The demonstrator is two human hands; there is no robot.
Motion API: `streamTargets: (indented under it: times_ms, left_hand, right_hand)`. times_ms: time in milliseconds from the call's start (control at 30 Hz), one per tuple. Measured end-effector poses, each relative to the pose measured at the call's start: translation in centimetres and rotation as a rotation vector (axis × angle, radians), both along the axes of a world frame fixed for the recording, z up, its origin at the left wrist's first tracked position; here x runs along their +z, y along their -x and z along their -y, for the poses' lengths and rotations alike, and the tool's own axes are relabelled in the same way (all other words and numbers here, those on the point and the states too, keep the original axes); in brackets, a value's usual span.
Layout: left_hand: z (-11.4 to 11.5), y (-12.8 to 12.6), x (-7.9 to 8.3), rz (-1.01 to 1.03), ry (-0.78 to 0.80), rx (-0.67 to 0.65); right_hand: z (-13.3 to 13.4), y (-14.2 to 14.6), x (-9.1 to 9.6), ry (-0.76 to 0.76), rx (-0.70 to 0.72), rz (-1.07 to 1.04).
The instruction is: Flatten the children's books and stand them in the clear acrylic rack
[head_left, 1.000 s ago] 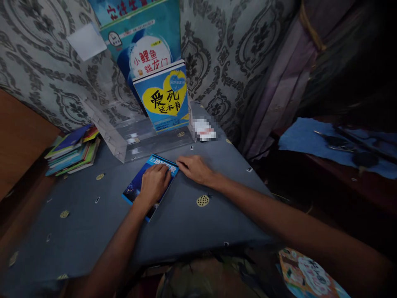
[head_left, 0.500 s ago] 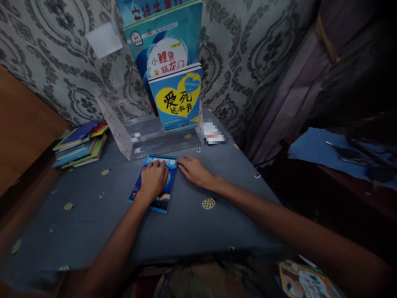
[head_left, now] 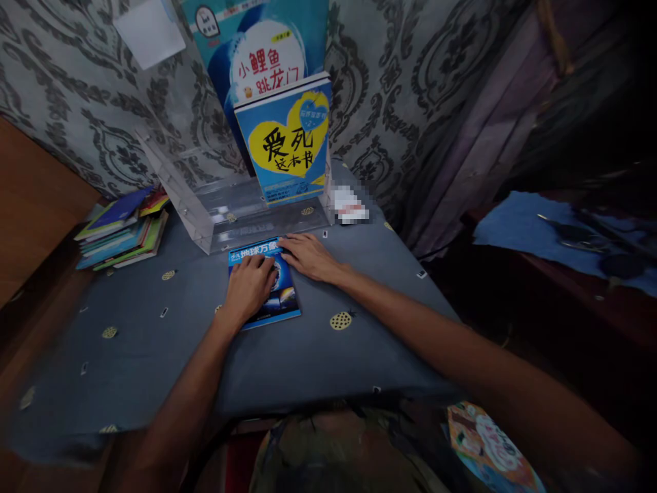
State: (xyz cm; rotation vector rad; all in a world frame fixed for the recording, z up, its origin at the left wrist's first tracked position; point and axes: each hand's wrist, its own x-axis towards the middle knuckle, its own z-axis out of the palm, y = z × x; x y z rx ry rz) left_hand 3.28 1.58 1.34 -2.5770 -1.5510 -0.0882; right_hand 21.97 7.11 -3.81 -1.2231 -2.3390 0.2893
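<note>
A blue book (head_left: 284, 301) lies flat on the tabletop (head_left: 287, 366) just in front of the clear rack (head_left: 202, 234), its left part hidden under the left hand (head_left: 250, 284), whose grip is loose, fingers spread on the cover, while the right hand (head_left: 311, 257) meets the upper right corner with its fingertips and I cannot tell whether that grip pinches it. In the rack, the teal book (head_left: 267, 48) is cut off by the top of the view and covered below by the yellow-heart book (head_left: 287, 147). The white item (head_left: 350, 205) beside the rack is blurred, and an orange book (head_left: 493, 445) is cropped at the bottom
</note>
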Motion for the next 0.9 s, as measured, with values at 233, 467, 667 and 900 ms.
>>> streamTargets:
  times_ms: [233, 467, 667, 900]
  left_hand:
    - [3.7, 1.4, -0.4, 0.122, 0.096, -0.356]
    - [5.2, 1.8, -2.1, 0.164, -0.125, -0.448]
    - [5.4, 2.1, -2.6, 0.228, -0.213, -0.480]
    - [5.2, 2.2, -2.7, 0.261, -0.099, -0.443]
  right_hand:
    - [0.1, -0.1, 0.1, 0.005, -0.001, 0.016]
    - [1.6, 0.1, 0.4, 0.015, -0.007, 0.057]
    - [4.8, -0.2, 0.6, 0.047, 0.015, 0.072]
    - [6.9, -0.9, 0.6, 0.072, 0.065, 0.039]
